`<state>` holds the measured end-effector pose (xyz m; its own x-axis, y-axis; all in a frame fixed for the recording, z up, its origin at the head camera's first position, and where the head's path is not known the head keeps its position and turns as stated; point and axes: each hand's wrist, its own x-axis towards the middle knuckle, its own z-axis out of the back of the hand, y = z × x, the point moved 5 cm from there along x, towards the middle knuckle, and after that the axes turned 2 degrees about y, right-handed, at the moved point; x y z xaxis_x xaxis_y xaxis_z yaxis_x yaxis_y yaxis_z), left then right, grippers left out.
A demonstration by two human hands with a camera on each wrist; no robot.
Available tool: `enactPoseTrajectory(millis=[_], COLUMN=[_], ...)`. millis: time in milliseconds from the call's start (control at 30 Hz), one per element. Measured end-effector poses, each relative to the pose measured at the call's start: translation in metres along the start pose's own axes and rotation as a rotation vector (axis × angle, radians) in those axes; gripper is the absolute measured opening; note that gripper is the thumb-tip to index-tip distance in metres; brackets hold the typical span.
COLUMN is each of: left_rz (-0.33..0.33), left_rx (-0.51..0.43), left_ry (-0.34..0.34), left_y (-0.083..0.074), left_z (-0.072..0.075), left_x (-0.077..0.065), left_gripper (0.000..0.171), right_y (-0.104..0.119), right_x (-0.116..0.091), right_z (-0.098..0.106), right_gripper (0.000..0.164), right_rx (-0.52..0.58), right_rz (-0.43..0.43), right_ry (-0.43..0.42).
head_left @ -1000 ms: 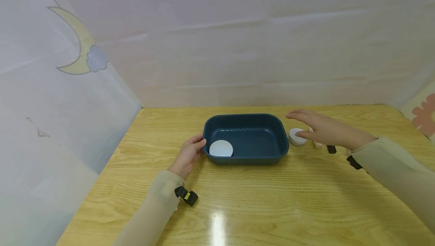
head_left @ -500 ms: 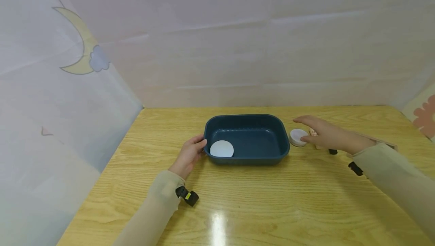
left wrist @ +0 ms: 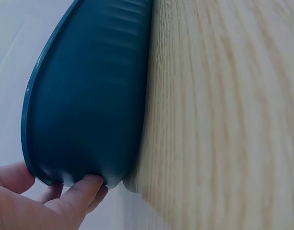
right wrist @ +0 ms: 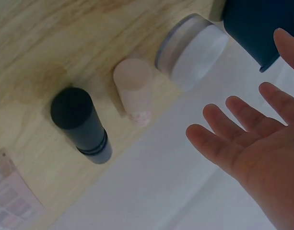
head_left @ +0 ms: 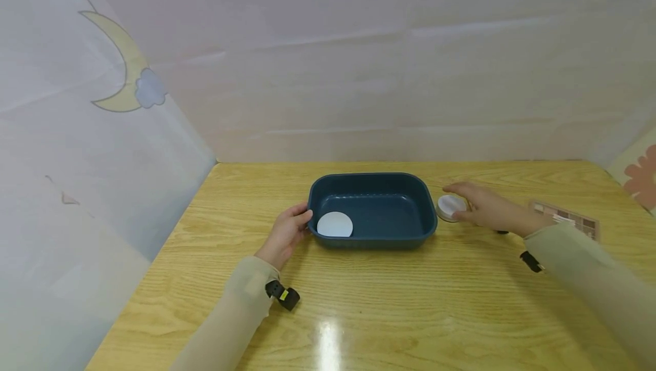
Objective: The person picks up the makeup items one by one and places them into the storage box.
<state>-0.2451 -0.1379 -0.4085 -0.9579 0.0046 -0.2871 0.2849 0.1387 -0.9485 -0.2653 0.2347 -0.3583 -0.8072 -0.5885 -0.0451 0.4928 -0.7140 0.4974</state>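
The left hand grips one blue tub on the bench, one white disc inside. The right hand, fingers wide, hovers beside one jar right of the tub, near two tubes; it has lowered since earlier, baring one palette.

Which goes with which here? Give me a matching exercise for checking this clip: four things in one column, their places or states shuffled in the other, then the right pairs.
Things:
1. White disc
2. Round white tub
3. Left hand
4. Palette

Places or states:
A. Beyond the black tube, going away from the tray
B. Gripping the tray's end
C. Inside the tray
D. Just outside the tray, by the right hand

Pairs: 1-C, 2-D, 3-B, 4-A
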Motion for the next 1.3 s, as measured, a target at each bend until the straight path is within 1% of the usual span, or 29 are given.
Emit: enactPoseTrajectory(millis=[167,333,567,800,933,1167,1300], left_rz=[-0.008,-0.003,-0.005,-0.003,-0.002,-0.011,-0.006], left_rx=[0.009,0.014,0.006,0.009,-0.002,-0.014,-0.016], left_ry=[0.007,0.007,0.001,-0.010,-0.017,-0.019,-0.021], left_y=[0.000,-0.001,-0.002,-0.002,-0.002,-0.001,0.000], left_z=[-0.001,0.000,0.001,0.001,0.000,-0.001,0.000], left_x=[0.000,0.000,0.000,-0.001,-0.001,-0.001,-0.001], left_gripper=[0.040,0.042,0.042,0.042,0.042,0.040,0.040], right_y=[-0.002,-0.003,-0.011,-0.013,-0.015,-0.020,-0.023], right_x=[0.002,0.005,0.014,0.018,0.019,0.021,0.023], right_z=[-0.003,-0.005,-0.013,-0.021,-0.023,-0.030,-0.033], right_gripper=[0.061,0.061,0.063,0.065,0.066,0.067,0.067], right_rx=[-0.012,-0.003,-0.024,-0.025,-0.027,-0.064,-0.081], right_rz=[0.017,-0.005,0.005,-0.042,-0.051,-0.007,-0.003], right_ry=[-0.008,-0.004,0.006,0.030,0.029,0.017,0.019])
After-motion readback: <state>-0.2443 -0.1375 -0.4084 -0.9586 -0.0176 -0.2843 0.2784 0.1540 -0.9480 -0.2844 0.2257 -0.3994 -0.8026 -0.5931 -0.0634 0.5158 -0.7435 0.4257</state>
